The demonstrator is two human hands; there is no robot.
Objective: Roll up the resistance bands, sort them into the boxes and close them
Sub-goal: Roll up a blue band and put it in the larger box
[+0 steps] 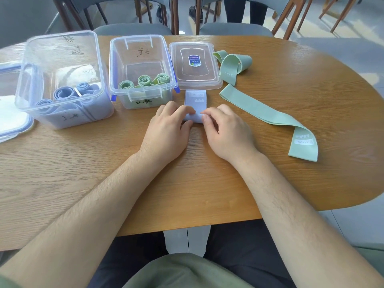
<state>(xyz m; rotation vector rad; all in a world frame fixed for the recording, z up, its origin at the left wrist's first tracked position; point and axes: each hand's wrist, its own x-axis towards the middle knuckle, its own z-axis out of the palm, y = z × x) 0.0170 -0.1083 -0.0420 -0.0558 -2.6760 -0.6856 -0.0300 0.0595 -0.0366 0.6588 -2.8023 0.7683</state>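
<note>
A pale blue resistance band (195, 100) lies flat on the table in front of me, its near end rolled up. My left hand (169, 129) and my right hand (225, 132) both pinch that roll from either side. A clear box (62, 59) at the left holds several rolled blue bands (63, 93). The middle clear box (141, 59) holds three rolled green bands (145, 81). A flat green band (268, 113) marked HEAVY stretches to the right. Another green band (233, 64) lies crumpled behind it.
A clear lid (195, 65) with a sticker lies beside the middle box. Another lid (10, 119) with blue clips lies at the far left. Chairs (234, 28) stand behind the wooden table (187, 183).
</note>
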